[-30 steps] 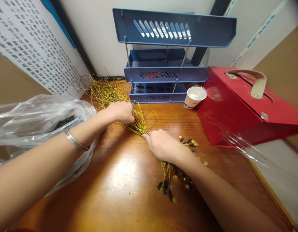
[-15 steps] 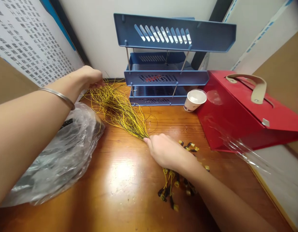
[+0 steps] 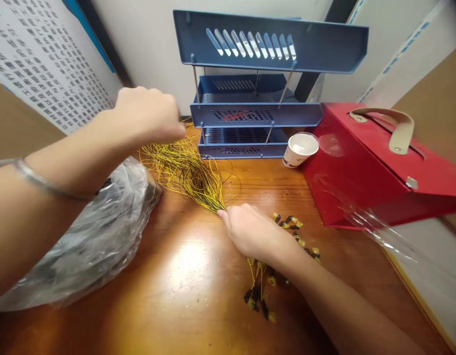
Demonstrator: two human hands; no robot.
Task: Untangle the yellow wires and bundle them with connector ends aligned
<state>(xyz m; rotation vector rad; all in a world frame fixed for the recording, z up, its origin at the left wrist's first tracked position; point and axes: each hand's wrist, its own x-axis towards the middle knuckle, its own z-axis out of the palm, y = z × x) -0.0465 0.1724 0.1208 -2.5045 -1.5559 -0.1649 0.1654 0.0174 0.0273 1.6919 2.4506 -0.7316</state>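
Observation:
A bundle of thin yellow and black wires (image 3: pixel 191 170) lies across the wooden table, its loose ends fanned out toward the back left. My right hand (image 3: pixel 250 229) is closed round its gathered end. Past that hand, small black connectors with yellowish tips (image 3: pixel 259 301) spread out on the table below and to the right. My left hand (image 3: pixel 150 116), slightly smeared by motion, is raised just over the far end of the wires. Its fingers are curled closed, and whatever they may hold is hidden behind the knuckles.
A clear plastic bag (image 3: pixel 113 236) lies under my left forearm. At the back stands a blue tiered tray rack (image 3: pixel 272 44). A paper cup (image 3: pixel 300 149) sits between the rack and a red box (image 3: pixel 361 162) with a beige handle. Clear plastic film (image 3: pixel 368 224) hangs by the box.
My left hand has moved up, to the right and nearer the camera from the wires' far end. My right hand keeps its grip, almost unmoved. The view has shifted slightly.

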